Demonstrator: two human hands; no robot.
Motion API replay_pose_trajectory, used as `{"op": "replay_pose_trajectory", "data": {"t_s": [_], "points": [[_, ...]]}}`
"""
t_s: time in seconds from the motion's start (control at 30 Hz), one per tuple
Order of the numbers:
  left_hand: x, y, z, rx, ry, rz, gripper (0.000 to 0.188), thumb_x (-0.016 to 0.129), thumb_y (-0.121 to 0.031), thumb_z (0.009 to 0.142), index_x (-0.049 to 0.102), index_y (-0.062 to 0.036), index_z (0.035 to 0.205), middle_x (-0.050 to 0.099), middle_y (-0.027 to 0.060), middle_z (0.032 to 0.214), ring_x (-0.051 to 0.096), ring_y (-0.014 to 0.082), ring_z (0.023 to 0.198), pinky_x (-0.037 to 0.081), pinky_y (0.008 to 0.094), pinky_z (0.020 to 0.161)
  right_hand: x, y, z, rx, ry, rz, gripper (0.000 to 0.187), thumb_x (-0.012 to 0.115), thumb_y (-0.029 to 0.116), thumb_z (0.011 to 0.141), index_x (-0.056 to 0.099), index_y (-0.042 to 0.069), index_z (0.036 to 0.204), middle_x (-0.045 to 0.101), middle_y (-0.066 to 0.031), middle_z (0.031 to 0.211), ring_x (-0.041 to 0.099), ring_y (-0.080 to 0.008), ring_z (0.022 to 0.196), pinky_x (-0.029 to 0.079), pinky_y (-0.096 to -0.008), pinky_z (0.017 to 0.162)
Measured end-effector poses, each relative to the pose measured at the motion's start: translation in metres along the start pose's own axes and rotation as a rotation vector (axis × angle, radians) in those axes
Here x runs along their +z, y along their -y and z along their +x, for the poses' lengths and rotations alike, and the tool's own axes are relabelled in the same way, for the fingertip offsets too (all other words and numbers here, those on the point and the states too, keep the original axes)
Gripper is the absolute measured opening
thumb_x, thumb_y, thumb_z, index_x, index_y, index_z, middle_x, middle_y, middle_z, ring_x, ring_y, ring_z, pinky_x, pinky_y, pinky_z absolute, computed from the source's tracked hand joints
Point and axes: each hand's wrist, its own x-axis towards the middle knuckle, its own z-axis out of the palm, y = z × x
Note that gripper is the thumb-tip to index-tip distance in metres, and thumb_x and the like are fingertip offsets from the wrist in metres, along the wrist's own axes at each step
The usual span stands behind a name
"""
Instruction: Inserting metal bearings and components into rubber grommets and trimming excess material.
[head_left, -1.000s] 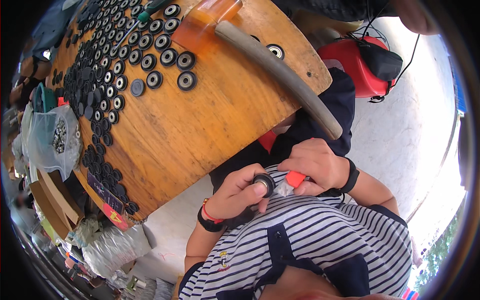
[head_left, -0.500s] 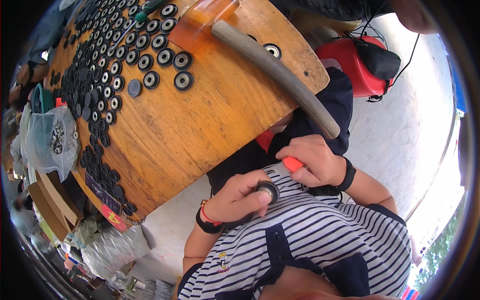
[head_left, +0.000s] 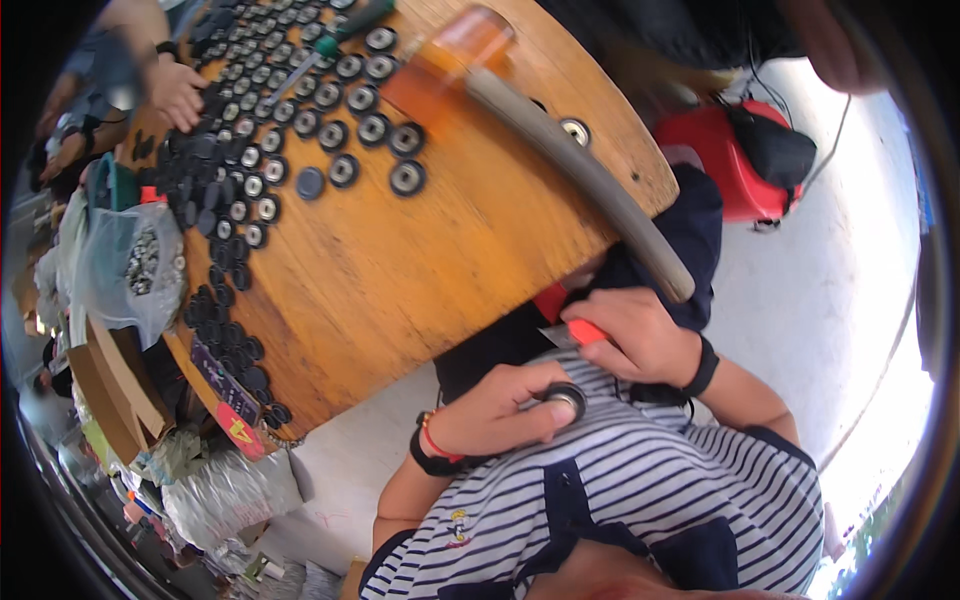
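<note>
Head cam: L hand (head_left: 500, 408) pinches blk wheel (head_left: 571, 394), thumb on its face, in front of striped shirt (head_left: 640, 455). R hand (head_left: 645, 335) closed on orange-handled tool (head_left: 588, 332), nr wheel. Mallet (head_left: 585, 175) + more wheels (head_left: 343, 170) on tbl (head_left: 400, 280).

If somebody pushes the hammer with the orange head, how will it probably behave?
The hammer would probably feel head-heavy, because its orange head is a thick block. Its handle looks thick, so likely stiff. That handle also overhangs the table edge, so a bump there might swing it.
</note>
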Motion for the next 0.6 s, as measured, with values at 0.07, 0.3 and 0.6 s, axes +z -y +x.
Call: {"op": "replay_pose_trajectory", "data": {"t_s": [0.07,0.3,0.6], "points": [[-0.004,-0.005,-0.002,0.081,-0.147,0.331,0.02,0.061,-0.022,0.091,0.058,-0.0018,0.09,0.055,0.0062,0.069,0.055,0.0156,0.061,0.044,0.0268,0.06,-0.003,0.001,-0.005,0.075,0.019,0.132,0.035,0.06,0.033,0.088,0.057,0.002,0.104,0.057,-0.0126,0.078,0.058,-0.0313,0.067,0.047,-0.0367,0.061],[-0.058,-0.059,-0.021,-0.185,-0.649,0.589,0.03,0.062,-0.028,0.09,0.061,0.0009,0.097,0.057,0.0112,0.071,0.054,0.0167,0.063,0.045,0.0302,0.06,-0.015,0.003,0.005,0.06,0.011,0.185,0.036,0.06,0.03,0.088,0.057,0.001,0.109,0.058,-0.0146,0.082,0.06,-0.0336,0.073,0.049,-0.0387,0.066],[-0.029,-0.05,0.006,0.269,-0.804,1.011,0.023,0.066,-0.018,0.086,0.062,-0.0007,0.1,0.061,0.0131,0.084,0.061,0.0261,0.079,0.049,0.0341,0.071,-0.045,0.013,-0.008,0.142,-0.052,0.345,0.033,0.046,0.013,0.094,0.053,-0.006,0.12,0.06,-0.0131,0.082,0.059,-0.026,0.072,0.048,-0.0338,0.068]]}}
